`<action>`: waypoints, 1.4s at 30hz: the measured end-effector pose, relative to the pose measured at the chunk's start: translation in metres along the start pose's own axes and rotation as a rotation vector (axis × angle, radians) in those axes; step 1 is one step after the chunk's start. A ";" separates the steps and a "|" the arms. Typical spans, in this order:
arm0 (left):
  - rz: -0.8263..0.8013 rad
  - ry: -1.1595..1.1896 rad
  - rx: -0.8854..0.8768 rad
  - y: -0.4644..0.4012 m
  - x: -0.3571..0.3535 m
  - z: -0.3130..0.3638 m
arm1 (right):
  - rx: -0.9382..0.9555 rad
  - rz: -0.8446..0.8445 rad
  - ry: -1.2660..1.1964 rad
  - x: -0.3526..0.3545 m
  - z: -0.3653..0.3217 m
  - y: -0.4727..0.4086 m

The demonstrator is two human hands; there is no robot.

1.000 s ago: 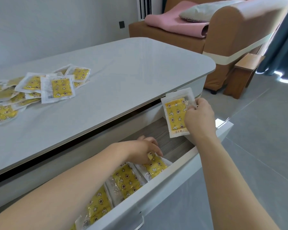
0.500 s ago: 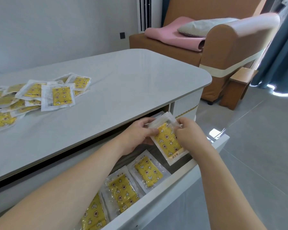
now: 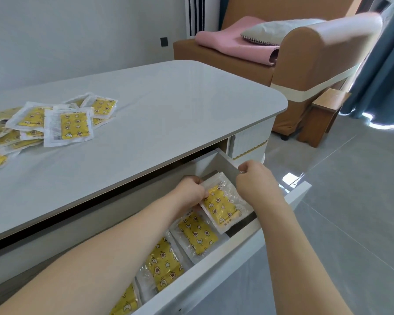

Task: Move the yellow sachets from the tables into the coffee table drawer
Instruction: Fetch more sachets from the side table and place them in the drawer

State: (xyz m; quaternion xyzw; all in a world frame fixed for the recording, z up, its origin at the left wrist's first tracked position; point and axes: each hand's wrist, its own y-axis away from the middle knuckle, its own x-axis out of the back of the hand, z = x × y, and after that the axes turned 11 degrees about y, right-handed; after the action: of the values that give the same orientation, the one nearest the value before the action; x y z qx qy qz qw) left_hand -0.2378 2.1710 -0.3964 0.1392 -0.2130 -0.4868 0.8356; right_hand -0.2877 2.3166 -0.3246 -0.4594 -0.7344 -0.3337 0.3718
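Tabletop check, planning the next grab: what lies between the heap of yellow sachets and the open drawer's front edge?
In the head view, only bare grey tabletop separates the yellow patterned sachet heap from the white open drawer.

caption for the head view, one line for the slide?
Left hand sets a yellow sachet into the open drawer; more sachets wait on the tabletop.

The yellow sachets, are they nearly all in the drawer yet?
Not yet. A row of sachets already lies in the open drawer. The left hand and right hand are at one more sachet at the drawer's far end; the left fingers hold its edge. A big pile waits on the tabletop, so plenty is left.
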 end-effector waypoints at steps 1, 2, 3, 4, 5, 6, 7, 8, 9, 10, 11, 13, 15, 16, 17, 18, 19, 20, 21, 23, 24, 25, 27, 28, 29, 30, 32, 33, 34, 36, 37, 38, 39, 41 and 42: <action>0.012 -0.040 -0.004 -0.002 -0.005 -0.003 | -0.007 0.011 -0.009 0.000 0.000 0.000; 0.023 -0.076 -0.005 -0.005 -0.010 -0.005 | -0.012 0.021 -0.020 0.000 0.000 -0.001; 0.032 -0.109 -0.004 -0.007 -0.014 -0.007 | -0.017 0.029 -0.031 0.001 -0.001 -0.001; 0.040 -0.141 0.002 -0.008 -0.018 -0.008 | -0.021 0.033 -0.038 0.001 -0.001 0.000; 0.046 -0.173 0.010 -0.010 -0.021 -0.009 | -0.023 0.034 -0.042 0.002 -0.001 0.000; 0.048 -0.212 0.017 -0.012 -0.024 -0.010 | -0.024 0.034 -0.042 0.002 -0.001 0.000; 0.049 -0.251 0.022 -0.015 -0.026 -0.012 | -0.024 0.034 -0.045 0.001 -0.001 0.001; 0.046 -0.296 0.031 -0.018 -0.027 -0.014 | -0.026 0.034 -0.051 0.001 -0.001 0.001; 0.043 -0.349 0.040 -0.021 -0.029 -0.016 | -0.028 0.032 -0.056 0.001 -0.001 0.001; 0.042 -0.409 0.049 -0.025 -0.029 -0.018 | -0.027 0.029 -0.056 0.001 -0.001 0.001; 0.044 -0.468 0.065 -0.028 -0.029 -0.020 | -0.024 0.024 -0.053 0.001 -0.001 0.000; 0.030 -0.531 0.083 -0.038 -0.030 -0.027 | -0.013 0.010 -0.046 0.001 -0.002 0.000; 0.005 -0.564 0.092 -0.045 -0.030 -0.032 | -0.009 0.003 -0.046 0.001 -0.002 -0.001; -0.007 -0.581 0.088 -0.044 -0.029 -0.031 | -0.008 0.003 -0.047 0.001 -0.002 -0.001; -0.019 -0.598 0.082 -0.039 -0.028 -0.027 | -0.009 0.003 -0.048 0.000 -0.002 -0.001; -0.027 -0.612 0.064 -0.033 -0.028 -0.023 | -0.012 0.005 -0.049 0.000 -0.002 -0.002; -0.033 -0.622 0.041 -0.030 -0.028 -0.020 | -0.015 0.008 -0.052 -0.001 -0.002 -0.002; -0.034 -0.635 0.026 -0.029 -0.028 -0.019 | -0.017 0.008 -0.054 -0.001 -0.001 -0.002; -0.034 -0.655 0.014 -0.027 -0.028 -0.018 | -0.018 0.008 -0.054 -0.001 -0.001 -0.002; -0.035 -0.703 0.003 -0.026 -0.027 -0.018 | -0.016 0.005 -0.053 -0.001 -0.001 -0.001; -0.040 -0.720 -0.002 -0.026 -0.027 -0.017 | -0.018 0.005 -0.053 -0.001 -0.001 -0.001; -0.045 -0.733 -0.004 -0.026 -0.027 -0.017 | -0.019 0.005 -0.052 -0.001 -0.001 -0.001; -0.050 -0.757 -0.025 -0.021 -0.027 -0.015 | -0.018 0.002 -0.050 -0.001 -0.001 -0.001; -0.046 -0.769 -0.043 -0.018 -0.026 -0.014 | -0.017 -0.001 -0.047 -0.001 -0.001 -0.001; -0.037 -0.773 -0.068 -0.012 -0.024 -0.012 | -0.019 -0.003 -0.044 -0.002 -0.001 -0.002; -0.028 -0.770 -0.103 -0.006 -0.021 -0.010 | -0.019 -0.001 -0.039 -0.002 -0.001 -0.002; -0.020 -0.771 -0.205 0.007 -0.014 -0.005 | -0.019 0.009 -0.032 -0.002 -0.002 -0.003; -0.017 -0.783 -0.255 0.015 -0.010 -0.002 | -0.019 0.012 -0.028 -0.002 -0.003 -0.003; -0.009 -0.795 -0.300 0.024 -0.005 0.002 | -0.015 0.017 -0.022 -0.002 -0.004 -0.003; 0.021 -0.800 -0.379 0.042 0.002 0.008 | -0.006 0.036 -0.012 -0.002 -0.007 -0.001; 0.038 -0.793 -0.424 0.051 0.007 0.011 | -0.003 0.048 -0.011 -0.002 -0.009 0.000; 0.054 -0.779 -0.476 0.059 0.011 0.014 | -0.002 0.060 -0.013 -0.002 -0.011 0.001; 0.067 -0.756 -0.526 0.067 0.016 0.017 | 0.001 0.070 -0.015 -0.001 -0.013 0.003; 0.097 -0.710 -0.624 0.080 0.026 0.022 | 0.018 0.095 -0.018 0.003 -0.017 0.008; 0.120 -0.694 -0.683 0.086 0.031 0.024 | 0.029 0.118 -0.024 0.005 -0.019 0.012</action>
State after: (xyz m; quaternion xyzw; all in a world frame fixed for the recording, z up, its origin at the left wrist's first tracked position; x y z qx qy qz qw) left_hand -0.1717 2.1852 -0.3310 -0.3257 -0.3149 -0.4974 0.7398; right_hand -0.2731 2.3068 -0.3090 -0.5003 -0.7154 -0.2950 0.3885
